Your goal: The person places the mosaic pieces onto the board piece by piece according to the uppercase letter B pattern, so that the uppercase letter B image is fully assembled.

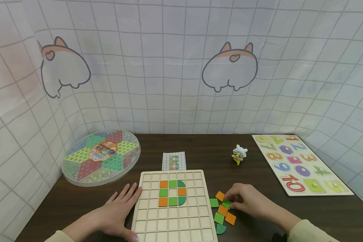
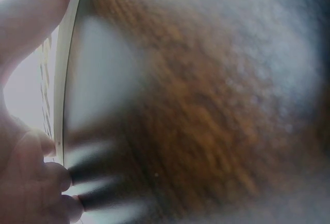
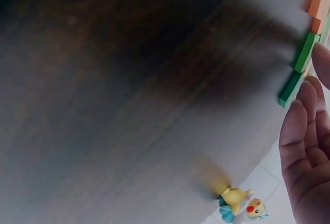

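A pale wooden grid board [image 1: 151,224] lies flat, with orange [image 1: 163,184], light green [image 1: 172,184] and dark green rounded tiles [image 1: 182,200] set around one bare cell. My left hand [image 1: 115,215] rests spread at its left side, fingertips at the edge and thumb on the near left rim. In the left wrist view the board's side edge [image 2: 64,69] runs beside the fingers. To the right of the board, my right hand [image 1: 248,200] pinches a light green square tile [image 1: 226,204] between thumb and fingers. Loose orange [image 1: 230,218] and green tiles [image 1: 219,218] lie around it.
A small printed pattern card [image 1: 173,161] lies behind the board. A round checkers board [image 1: 101,156] is at the back left. At the back right are a small white-and-yellow figurine [image 1: 239,154] and a number puzzle board [image 1: 302,164]. A gridded curtain [image 1: 169,101] hangs behind the dark table.
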Action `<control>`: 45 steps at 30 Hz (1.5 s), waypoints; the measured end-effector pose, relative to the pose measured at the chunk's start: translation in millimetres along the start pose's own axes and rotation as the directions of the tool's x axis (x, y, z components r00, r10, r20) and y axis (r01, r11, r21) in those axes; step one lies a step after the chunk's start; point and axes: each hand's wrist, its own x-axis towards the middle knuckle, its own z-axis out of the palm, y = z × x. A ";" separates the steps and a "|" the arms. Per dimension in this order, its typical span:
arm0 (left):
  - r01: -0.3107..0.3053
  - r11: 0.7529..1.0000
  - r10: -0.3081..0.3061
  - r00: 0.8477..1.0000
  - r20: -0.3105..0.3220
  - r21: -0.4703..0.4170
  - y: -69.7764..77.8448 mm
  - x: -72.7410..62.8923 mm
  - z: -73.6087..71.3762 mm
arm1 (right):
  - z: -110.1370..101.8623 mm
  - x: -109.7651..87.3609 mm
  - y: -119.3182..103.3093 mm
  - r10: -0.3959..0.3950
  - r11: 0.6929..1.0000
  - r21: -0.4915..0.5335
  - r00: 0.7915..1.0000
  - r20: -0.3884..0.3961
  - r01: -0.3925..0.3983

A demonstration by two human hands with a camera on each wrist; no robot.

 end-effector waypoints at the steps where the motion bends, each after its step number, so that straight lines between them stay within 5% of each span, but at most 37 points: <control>1: 0.001 1.000 -0.001 1.000 0.001 0.000 0.4 -0.2 -0.4 | 0.1 0.1 -0.1 -0.008 1.000 -0.005 1.000 0.004 0.008; 14: -0.020 1.000 0.021 0.998 0.054 -0.020 20.7 -9.7 -15.0 | 0.0 1.2 0.1 0.024 1.000 -0.019 0.999 0.045 -0.023; 22: -0.022 0.999 0.024 0.999 0.041 -0.028 12.2 -5.4 -8.4 | 0.2 -2.1 1.1 0.057 0.997 -0.060 0.998 0.024 -0.055; 27: 0.003 1.000 -0.003 0.999 0.053 -0.005 28.8 -11.9 -18.4 | 0.2 -6.8 2.2 0.080 0.994 -0.077 0.997 0.011 -0.079; 34: 0.016 1.000 -0.015 0.999 0.041 -0.010 11.4 -3.5 -7.2 | 0.1 -9.8 6.5 0.115 0.993 -0.044 0.993 0.022 -0.114; 45: -0.017 1.000 0.017 0.999 0.035 -0.020 7.0 -3.2 -5.9 | -1.2 -7.7 2.7 0.182 0.983 0.029 0.983 0.000 -0.182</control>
